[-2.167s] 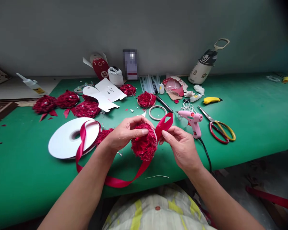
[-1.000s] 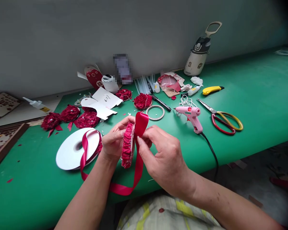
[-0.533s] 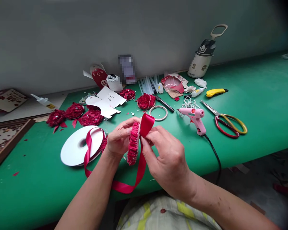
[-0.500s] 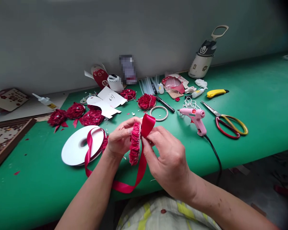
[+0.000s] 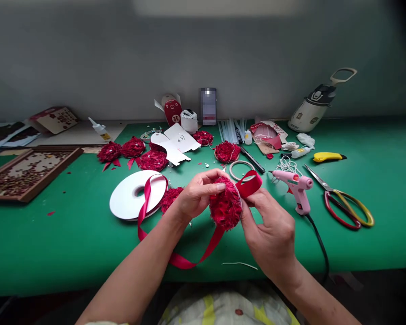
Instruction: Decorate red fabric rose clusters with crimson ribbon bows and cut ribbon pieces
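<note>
My left hand [image 5: 203, 194] grips a round red ruffled fabric rosette [image 5: 225, 207] by its left edge, thumb across the front. At the rosette's right edge, my right hand [image 5: 270, 225] pinches a red satin ribbon [image 5: 251, 185], which makes a loop above the fingers. The exact spot where the fingertips meet the rosette's back is hidden. Below the rosette the ribbon hangs in a curve and runs left to a white ribbon spool [image 5: 125, 196]. Another red rosette [image 5: 171, 198] lies partly behind my left wrist.
To the right lie a pink glue gun [image 5: 302, 194] with a black cord, scissors [image 5: 341, 203] and a yellow cutter [image 5: 328, 157]. Several rosettes [image 5: 133, 147], white card pieces [image 5: 181, 137], a tape ring [image 5: 238, 169] and a bottle [image 5: 313, 108] stand or lie behind. A wooden tray [image 5: 59, 169] is at left.
The rosette has turned from edge-on to showing its ruffled front. The ribbon loop now tips to the right. The camera view has shifted, so the table things appear farther right.
</note>
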`<action>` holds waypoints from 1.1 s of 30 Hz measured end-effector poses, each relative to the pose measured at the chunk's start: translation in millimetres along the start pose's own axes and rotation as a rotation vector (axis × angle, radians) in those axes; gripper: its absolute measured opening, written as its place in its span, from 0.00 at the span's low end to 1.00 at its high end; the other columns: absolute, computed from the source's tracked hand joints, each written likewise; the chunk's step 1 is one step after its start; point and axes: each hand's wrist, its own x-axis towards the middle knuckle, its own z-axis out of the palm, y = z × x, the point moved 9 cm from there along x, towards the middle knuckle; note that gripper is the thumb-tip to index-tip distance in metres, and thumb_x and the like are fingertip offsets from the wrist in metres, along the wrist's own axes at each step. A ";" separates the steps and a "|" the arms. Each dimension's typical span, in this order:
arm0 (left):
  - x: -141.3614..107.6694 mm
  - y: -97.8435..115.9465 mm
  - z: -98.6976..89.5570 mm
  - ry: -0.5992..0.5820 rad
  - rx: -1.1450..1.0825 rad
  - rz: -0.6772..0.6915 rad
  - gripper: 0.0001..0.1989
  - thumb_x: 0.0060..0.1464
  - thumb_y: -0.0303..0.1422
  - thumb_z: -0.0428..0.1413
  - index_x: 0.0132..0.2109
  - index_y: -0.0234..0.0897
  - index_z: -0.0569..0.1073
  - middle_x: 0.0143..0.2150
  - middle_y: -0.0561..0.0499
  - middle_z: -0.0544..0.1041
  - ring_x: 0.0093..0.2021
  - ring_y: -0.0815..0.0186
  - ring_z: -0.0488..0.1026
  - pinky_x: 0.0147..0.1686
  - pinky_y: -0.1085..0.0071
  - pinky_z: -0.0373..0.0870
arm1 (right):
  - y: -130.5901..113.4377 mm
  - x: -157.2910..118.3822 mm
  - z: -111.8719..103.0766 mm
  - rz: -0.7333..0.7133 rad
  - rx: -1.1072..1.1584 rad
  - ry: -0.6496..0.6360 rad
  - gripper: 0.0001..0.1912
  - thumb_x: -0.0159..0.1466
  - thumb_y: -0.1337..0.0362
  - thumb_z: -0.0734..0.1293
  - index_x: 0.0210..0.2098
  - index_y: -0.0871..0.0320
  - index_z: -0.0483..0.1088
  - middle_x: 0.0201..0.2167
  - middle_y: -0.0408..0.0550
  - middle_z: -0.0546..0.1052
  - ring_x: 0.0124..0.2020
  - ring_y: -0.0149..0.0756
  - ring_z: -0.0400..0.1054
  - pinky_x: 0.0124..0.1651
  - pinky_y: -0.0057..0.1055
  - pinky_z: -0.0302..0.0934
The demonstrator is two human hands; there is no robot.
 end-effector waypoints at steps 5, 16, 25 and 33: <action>-1.4 1.5 0.7 -0.007 -0.026 -0.016 0.10 0.45 0.30 0.60 0.37 0.31 0.73 0.32 0.48 0.73 0.30 0.67 0.71 0.34 0.71 0.66 | 2.5 -0.2 0.4 0.011 -0.022 0.012 0.07 0.61 0.75 0.63 0.36 0.60 0.70 0.28 0.47 0.71 0.31 0.34 0.66 0.35 0.31 0.62; -1.0 0.9 -1.3 -0.041 -0.030 0.009 0.09 0.47 0.30 0.60 0.38 0.31 0.73 0.33 0.47 0.74 0.32 0.67 0.72 0.35 0.71 0.66 | 8.4 -2.0 1.6 0.095 0.043 0.002 0.07 0.61 0.73 0.65 0.38 0.58 0.72 0.35 0.47 0.75 0.35 0.34 0.69 0.39 0.30 0.64; -1.8 2.0 4.4 -0.075 -0.040 0.003 0.09 0.46 0.30 0.60 0.36 0.32 0.73 0.34 0.46 0.73 0.32 0.65 0.71 0.35 0.70 0.67 | 15.3 -4.4 2.5 0.175 0.181 -0.034 0.10 0.61 0.72 0.65 0.41 0.56 0.74 0.36 0.47 0.76 0.36 0.36 0.70 0.39 0.31 0.66; -2.0 1.0 6.5 -0.083 -0.160 -0.020 0.09 0.44 0.30 0.58 0.36 0.30 0.73 0.34 0.47 0.72 0.32 0.66 0.70 0.34 0.71 0.66 | 15.9 -4.4 5.5 0.248 0.291 -0.082 0.07 0.62 0.71 0.64 0.37 0.57 0.73 0.33 0.46 0.74 0.30 0.32 0.68 0.34 0.29 0.66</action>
